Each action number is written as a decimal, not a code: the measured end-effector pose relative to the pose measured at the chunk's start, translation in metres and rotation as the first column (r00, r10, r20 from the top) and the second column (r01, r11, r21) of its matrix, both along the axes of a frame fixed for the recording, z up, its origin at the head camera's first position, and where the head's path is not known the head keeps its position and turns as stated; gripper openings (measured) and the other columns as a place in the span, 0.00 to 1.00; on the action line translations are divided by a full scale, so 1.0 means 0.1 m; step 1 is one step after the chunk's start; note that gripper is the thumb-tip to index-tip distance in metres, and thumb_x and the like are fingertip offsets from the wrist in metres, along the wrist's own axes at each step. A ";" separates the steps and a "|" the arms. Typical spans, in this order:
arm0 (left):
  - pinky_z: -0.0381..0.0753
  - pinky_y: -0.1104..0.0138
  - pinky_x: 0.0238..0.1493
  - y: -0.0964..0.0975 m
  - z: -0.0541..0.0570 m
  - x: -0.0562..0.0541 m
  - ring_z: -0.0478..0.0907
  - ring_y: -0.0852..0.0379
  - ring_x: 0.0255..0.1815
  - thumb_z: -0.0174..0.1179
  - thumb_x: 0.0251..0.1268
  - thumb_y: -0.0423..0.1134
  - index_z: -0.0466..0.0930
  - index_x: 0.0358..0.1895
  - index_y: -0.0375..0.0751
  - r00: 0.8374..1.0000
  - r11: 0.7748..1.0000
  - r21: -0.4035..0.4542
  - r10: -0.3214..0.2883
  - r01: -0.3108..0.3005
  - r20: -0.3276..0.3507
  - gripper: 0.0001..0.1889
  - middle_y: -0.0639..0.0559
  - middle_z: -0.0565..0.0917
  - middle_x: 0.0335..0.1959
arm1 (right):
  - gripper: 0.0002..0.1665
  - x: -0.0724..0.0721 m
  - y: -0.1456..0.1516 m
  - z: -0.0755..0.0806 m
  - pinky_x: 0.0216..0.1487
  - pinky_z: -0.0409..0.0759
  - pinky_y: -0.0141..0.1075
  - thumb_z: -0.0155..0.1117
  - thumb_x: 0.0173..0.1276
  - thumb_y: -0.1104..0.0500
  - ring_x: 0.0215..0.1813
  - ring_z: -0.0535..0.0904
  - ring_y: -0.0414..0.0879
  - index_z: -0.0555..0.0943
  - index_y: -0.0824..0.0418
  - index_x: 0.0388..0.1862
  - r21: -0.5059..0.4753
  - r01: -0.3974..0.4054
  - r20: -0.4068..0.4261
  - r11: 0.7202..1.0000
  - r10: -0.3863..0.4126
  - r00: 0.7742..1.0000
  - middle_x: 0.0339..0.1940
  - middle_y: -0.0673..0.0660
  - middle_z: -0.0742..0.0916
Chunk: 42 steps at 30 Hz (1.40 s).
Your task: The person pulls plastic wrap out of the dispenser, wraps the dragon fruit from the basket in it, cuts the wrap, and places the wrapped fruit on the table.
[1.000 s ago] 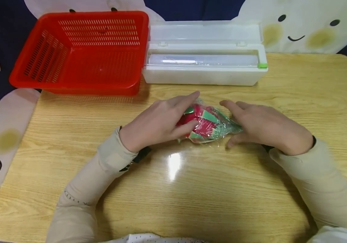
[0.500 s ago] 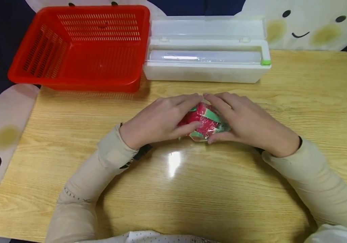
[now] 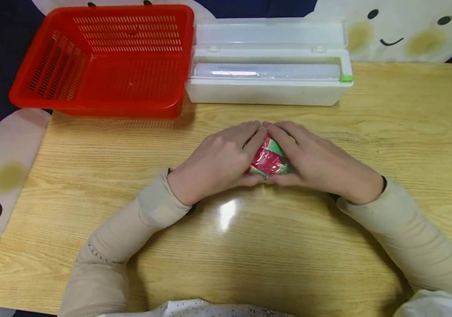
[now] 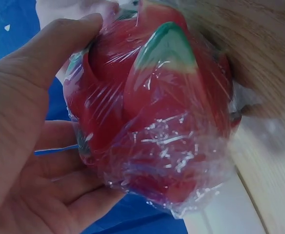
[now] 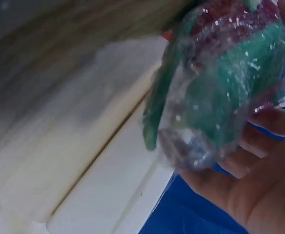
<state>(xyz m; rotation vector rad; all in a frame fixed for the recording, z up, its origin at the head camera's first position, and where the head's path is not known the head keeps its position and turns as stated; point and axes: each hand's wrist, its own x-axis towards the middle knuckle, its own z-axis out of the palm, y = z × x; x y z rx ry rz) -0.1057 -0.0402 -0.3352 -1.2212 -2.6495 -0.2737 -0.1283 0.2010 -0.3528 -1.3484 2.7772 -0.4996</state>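
A red dragon fruit (image 3: 267, 161) with green-tipped scales, wrapped in clear cling film (image 4: 169, 141), lies mid-table between both hands. From its left side my left hand (image 3: 222, 159) holds it, thumb on the near side and fingers over the far side. My right hand (image 3: 317, 161) grips the opposite end the same way, and the fingertips of both hands nearly meet. Crinkled film gathers around the green end (image 5: 215, 105) in the right wrist view. Much of the fruit is hidden under the palms in the head view.
Behind the hands stands a white cling film dispenser (image 3: 265, 93), its lid raised and a film roll (image 3: 265, 71) inside. A red plastic basket (image 3: 107, 105) sits at the back left, beside the dispenser. All rest on a wooden table (image 3: 257, 246).
My right hand has moved left from the twisted film tail onto the fruit's end. My left hand has closed in around the other side, covering more of the fruit.
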 end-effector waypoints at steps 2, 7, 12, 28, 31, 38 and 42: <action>0.81 0.55 0.70 0.00 -0.01 0.00 0.81 0.42 0.68 0.72 0.60 0.60 0.73 0.68 0.27 1.000 1.000 -0.006 0.003 -0.003 -0.005 0.44 0.35 0.81 0.66 | 0.68 0.00 0.00 0.01 0.66 0.81 0.57 0.80 0.54 0.34 0.69 0.77 0.61 0.59 0.66 0.82 -0.001 0.002 0.015 1.000 -0.002 1.000 0.72 0.67 0.75; 0.80 0.55 0.71 0.00 0.00 0.00 0.81 0.42 0.68 0.72 0.60 0.60 0.73 0.69 0.28 1.000 0.999 -0.034 -0.003 0.002 -0.011 0.44 0.36 0.81 0.67 | 0.76 -0.01 -0.03 -0.03 0.71 0.77 0.58 0.82 0.46 0.32 0.73 0.74 0.64 0.55 0.67 0.83 -0.055 -0.008 0.001 0.998 0.008 1.000 0.75 0.70 0.72; 0.80 0.56 0.71 -0.02 0.02 -0.02 0.80 0.44 0.68 0.73 0.60 0.58 0.71 0.71 0.29 0.999 0.999 -0.042 -0.034 0.035 0.028 0.44 0.38 0.79 0.69 | 0.76 0.00 -0.09 -0.08 0.71 0.78 0.58 0.81 0.50 0.33 0.76 0.72 0.64 0.50 0.64 0.85 -0.085 0.016 0.021 0.996 -0.014 1.000 0.78 0.70 0.70; 0.79 0.61 0.71 -0.13 0.04 -0.13 0.81 0.51 0.66 0.74 0.61 0.55 0.64 0.74 0.35 0.955 0.979 0.179 -0.144 0.099 0.258 0.45 0.43 0.80 0.68 | 0.63 0.03 -0.09 -0.08 0.46 0.90 0.43 0.80 0.56 0.37 0.49 0.86 0.52 0.59 0.65 0.79 -0.027 0.037 0.148 0.999 -0.032 0.989 0.59 0.65 0.81; 0.85 0.63 0.63 -0.22 0.08 -0.18 0.85 0.54 0.58 0.68 0.67 0.57 0.67 0.74 0.36 0.946 0.969 0.244 -0.114 0.038 0.305 0.41 0.45 0.84 0.64 | 0.62 0.02 -0.09 -0.08 0.46 0.90 0.44 0.78 0.59 0.38 0.47 0.86 0.52 0.56 0.62 0.81 -0.014 0.037 0.155 0.999 -0.035 0.987 0.56 0.64 0.82; 0.89 0.63 0.43 -0.43 0.17 -0.31 0.84 0.53 0.30 0.56 0.79 0.45 0.79 0.65 0.36 0.938 0.970 0.190 0.081 -0.152 0.336 0.21 0.45 0.90 0.40 | 0.66 0.01 -0.10 -0.06 0.54 0.88 0.53 0.79 0.58 0.37 0.56 0.86 0.57 0.52 0.57 0.84 0.016 0.072 0.203 0.997 -0.074 0.976 0.62 0.66 0.80; 0.83 0.64 0.32 -0.48 0.18 -0.35 0.78 0.53 0.25 0.55 0.77 0.36 0.78 0.66 0.37 0.887 0.983 0.057 0.130 -0.173 0.442 0.19 0.46 0.86 0.30 | 0.65 0.01 -0.09 -0.05 0.54 0.88 0.54 0.79 0.59 0.38 0.56 0.86 0.57 0.51 0.55 0.84 0.035 0.091 0.228 0.995 -0.097 0.969 0.62 0.65 0.80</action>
